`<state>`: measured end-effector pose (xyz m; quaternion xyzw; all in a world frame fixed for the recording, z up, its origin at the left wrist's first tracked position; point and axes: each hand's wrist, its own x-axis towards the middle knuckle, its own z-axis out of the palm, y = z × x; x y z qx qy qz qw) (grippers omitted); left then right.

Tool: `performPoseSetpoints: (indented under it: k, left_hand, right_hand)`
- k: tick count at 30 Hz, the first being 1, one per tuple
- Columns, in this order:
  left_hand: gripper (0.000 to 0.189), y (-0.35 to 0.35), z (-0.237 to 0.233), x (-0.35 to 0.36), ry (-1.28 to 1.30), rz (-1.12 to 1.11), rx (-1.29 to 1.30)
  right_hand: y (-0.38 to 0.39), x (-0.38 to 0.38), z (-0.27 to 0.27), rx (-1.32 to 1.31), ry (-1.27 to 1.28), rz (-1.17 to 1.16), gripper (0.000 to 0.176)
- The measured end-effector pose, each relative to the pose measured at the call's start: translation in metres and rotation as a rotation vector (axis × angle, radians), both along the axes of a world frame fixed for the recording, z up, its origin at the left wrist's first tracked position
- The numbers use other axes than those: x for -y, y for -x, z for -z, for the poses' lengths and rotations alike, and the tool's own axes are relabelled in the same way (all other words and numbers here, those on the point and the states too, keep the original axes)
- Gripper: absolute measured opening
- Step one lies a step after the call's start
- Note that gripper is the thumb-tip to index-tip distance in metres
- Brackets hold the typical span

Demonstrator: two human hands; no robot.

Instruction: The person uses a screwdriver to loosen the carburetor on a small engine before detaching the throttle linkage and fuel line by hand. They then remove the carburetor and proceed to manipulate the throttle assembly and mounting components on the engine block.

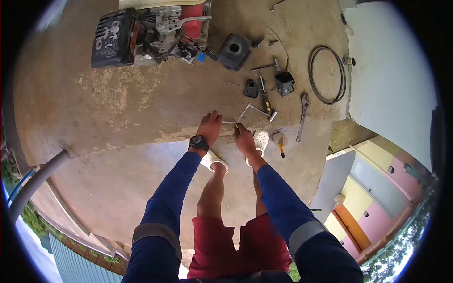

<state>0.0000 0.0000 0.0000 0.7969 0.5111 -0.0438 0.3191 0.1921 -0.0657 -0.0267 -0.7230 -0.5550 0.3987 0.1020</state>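
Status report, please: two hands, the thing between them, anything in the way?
Left hand closed on thin pale rod. Right hand at its other end, grip unclear. Bent metal tool just beyond right hand, contact unclear.

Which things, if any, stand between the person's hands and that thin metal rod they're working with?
Nothing visible does. The thin metal rod reaches from the left hand to the fingertips of the right hand. The yellow-handled tool lies off to the right, out of the way.
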Motion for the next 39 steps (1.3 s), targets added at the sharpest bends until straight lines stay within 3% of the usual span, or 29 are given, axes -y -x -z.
performPoseSetpoints:
  k: [2, 3, 5, 6, 14, 19, 21, 22, 24, 26, 29, 31, 33, 36, 37, 39]
  left_hand:
    - [0.041, -0.005, -0.004, 0.0, -0.163, -0.153, 0.23]
    - [0.041, 0.018, -0.057, -0.009, -0.18, -0.168, 0.308]
    - [0.038, 0.039, -0.117, -0.018, -0.319, -0.486, 0.51]
    - [0.036, 0.059, -0.124, -0.014, -0.292, -0.543, 0.519]
    - [0.036, 0.189, -0.125, 0.024, -0.106, -1.004, 0.477]
    - [0.042, 0.219, -0.121, -0.022, -0.144, -1.144, 0.599]
    - [0.045, 0.224, -0.129, -0.059, 0.081, -1.305, 0.889]
    - [0.045, 0.227, -0.132, -0.079, 0.084, -1.311, 0.874]
    - [0.048, 0.23, -0.132, -0.114, 0.236, -1.366, 1.146]
    - [0.045, 0.239, -0.112, -0.132, 0.281, -1.319, 1.126]
    - [0.039, 0.238, -0.122, -0.156, 0.428, -1.19, 1.08]
    - [0.037, 0.219, -0.142, -0.161, 0.622, -1.205, 0.694]
    - [0.036, 0.206, -0.17, -0.157, 0.737, -1.172, 0.664]
    - [0.037, 0.184, -0.192, -0.169, 0.797, -0.665, 0.475]
    - [0.037, 0.174, -0.202, -0.172, 0.772, -0.552, 0.47]
    - [0.039, 0.15, -0.234, -0.189, 0.816, -0.479, 0.434]
  right_hand:
    - [-0.031, -0.015, 0.004, -0.104, -0.119, 0.02, 0.02]
    - [-0.031, -0.042, -0.073, 0.019, -0.117, 0.054, 0.019]
    - [-0.038, -0.06, -0.083, 0.1, -0.124, 0.127, 0.02]
    - [-0.04, -0.073, -0.09, 0.134, -0.169, 0.177, 0.021]
    - [-0.106, -0.181, -0.078, 0.344, -0.228, 0.382, 0.029]
    - [-0.138, -0.243, -0.05, 0.404, -0.247, 0.415, 0.032]
    - [-0.141, -0.269, -0.037, 0.446, -0.239, 0.473, 0.03]
    - [-0.137, -0.282, -0.033, 0.44, -0.226, 0.47, 0.03]
    - [-0.143, -0.297, -0.027, 0.464, -0.227, 0.536, 0.029]
    - [-0.147, -0.313, -0.016, 0.462, -0.195, 0.55, 0.029]
    - [-0.161, -0.329, 0.012, 0.475, -0.163, 0.531, 0.03]
    - [-0.167, -0.331, 0.031, 0.49, -0.116, 0.506, 0.031]
    - [-0.169, -0.325, 0.04, 0.475, -0.151, 0.467, 0.031]
    - [-0.168, -0.327, 0.052, 0.534, -0.217, 0.432, 0.035]
    - [-0.166, -0.321, 0.058, 0.581, -0.249, 0.394, 0.037]
    - [-0.136, -0.316, 0.02, 0.662, -0.275, 0.385, 0.035]
